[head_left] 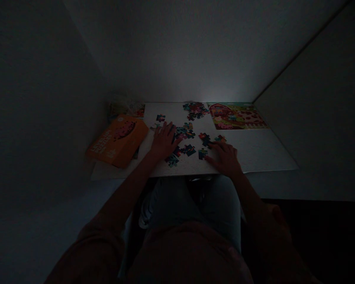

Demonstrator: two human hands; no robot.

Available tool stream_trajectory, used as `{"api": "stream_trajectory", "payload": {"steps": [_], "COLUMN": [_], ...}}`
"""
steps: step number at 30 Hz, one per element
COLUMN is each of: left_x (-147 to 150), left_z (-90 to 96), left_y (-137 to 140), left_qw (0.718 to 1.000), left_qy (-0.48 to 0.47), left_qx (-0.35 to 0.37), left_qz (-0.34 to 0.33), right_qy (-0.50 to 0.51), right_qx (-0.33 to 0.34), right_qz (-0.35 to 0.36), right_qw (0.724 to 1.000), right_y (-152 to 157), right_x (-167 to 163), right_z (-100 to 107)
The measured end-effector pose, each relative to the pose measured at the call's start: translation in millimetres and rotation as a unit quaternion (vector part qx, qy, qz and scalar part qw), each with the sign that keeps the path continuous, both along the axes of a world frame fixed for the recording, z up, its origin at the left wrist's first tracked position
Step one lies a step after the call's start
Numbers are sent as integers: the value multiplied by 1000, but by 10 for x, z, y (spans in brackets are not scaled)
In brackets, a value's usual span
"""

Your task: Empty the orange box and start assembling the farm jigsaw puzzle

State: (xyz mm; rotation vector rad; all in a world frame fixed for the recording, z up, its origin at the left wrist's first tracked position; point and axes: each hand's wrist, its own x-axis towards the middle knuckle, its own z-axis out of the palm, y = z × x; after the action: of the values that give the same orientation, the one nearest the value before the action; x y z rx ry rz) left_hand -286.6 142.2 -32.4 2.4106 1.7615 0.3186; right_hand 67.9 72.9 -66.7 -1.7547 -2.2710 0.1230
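Observation:
In dim light, my left hand [163, 143] lies with spread fingers at the left edge of a loose group of jigsaw puzzle pieces [184, 131], partly covering some. My right hand [226, 158] rests palm down to the right, thumb and fingers apart. Its thumb reaches a dark green puzzle piece [202, 152], and its fingertips are at a dark piece with red [205, 139]. Just beyond those fingers is an orange and teal puzzle piece [221, 138]. More dark pieces [189, 150] lie between the two hands.
An orange puzzle box [120, 140] sits at the table's left end, with crumpled clear plastic [124, 104] behind it. A heap of puzzle pieces [195, 109] and a farm picture sheet [236, 117] lie along the back wall. The white table [266, 152] is hemmed in by walls.

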Motion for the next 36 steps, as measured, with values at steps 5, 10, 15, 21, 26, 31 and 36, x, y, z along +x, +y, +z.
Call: {"api": "stream_trajectory", "payload": {"steps": [5, 10, 15, 21, 26, 31, 36], "left_x": [195, 166, 315, 477, 316, 36, -82], "left_z": [-41, -39, -18, 22, 157, 35, -135], "left_y": [-3, 124, 4, -43, -123, -643, -766], "left_qw": [998, 1000, 998, 991, 996, 998, 989], "left_qy": [4, 7, 4, 34, 6, -11, -5], "left_qx": [-17, -26, -34, -58, -43, -40, -60], "left_qz": [-57, 6, -53, -117, -78, -49, -131], "right_qy": [-4, 20, 23, 29, 48, 63, 96], "right_qx": [-25, -22, -1, 21, 34, 41, 70], "right_qz": [48, 42, 35, 9, -15, -90, -95], "right_qw": [999, 999, 999, 999, 998, 993, 988], "right_y": [19, 18, 24, 45, 39, 63, 69], "right_x": [-11, 1, 6, 12, 16, 6, 1], "right_z": [37, 52, 2, -83, -100, -113, -145]}}
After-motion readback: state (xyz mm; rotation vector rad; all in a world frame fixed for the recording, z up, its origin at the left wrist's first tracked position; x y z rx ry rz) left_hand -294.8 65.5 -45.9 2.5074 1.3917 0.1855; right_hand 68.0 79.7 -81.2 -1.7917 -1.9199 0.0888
